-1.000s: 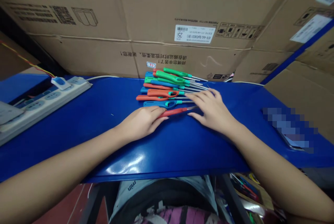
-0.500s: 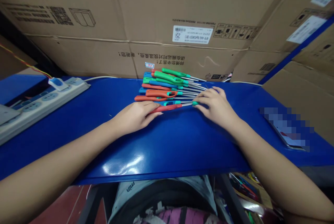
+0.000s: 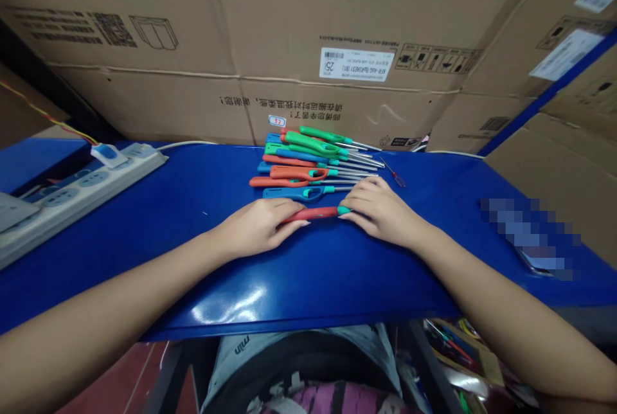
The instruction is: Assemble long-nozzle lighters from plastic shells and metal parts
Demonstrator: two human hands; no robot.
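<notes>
A red long-nosed lighter (image 3: 315, 213) with a teal collar lies on the blue table (image 3: 193, 208) between my two hands. My left hand (image 3: 260, 224) rests palm down with its fingers closed over the lighter's handle end. My right hand (image 3: 380, 211) has its fingers curled over the lighter's metal nose end. Just behind them lies a pile of several more lighters (image 3: 308, 160) in green, blue and red, all with handles to the left and metal noses to the right.
A white power strip (image 3: 72, 192) with a blue plug sits at the table's left. A small red screwdriver (image 3: 398, 177) lies right of the pile. Large cardboard boxes (image 3: 289, 47) wall off the back. A blurred flat object (image 3: 530, 237) lies at the right.
Both hands have drawn the red lighter toward me, away from the pile. My right hand has moved off the pile's noses, and the small red screwdriver now shows.
</notes>
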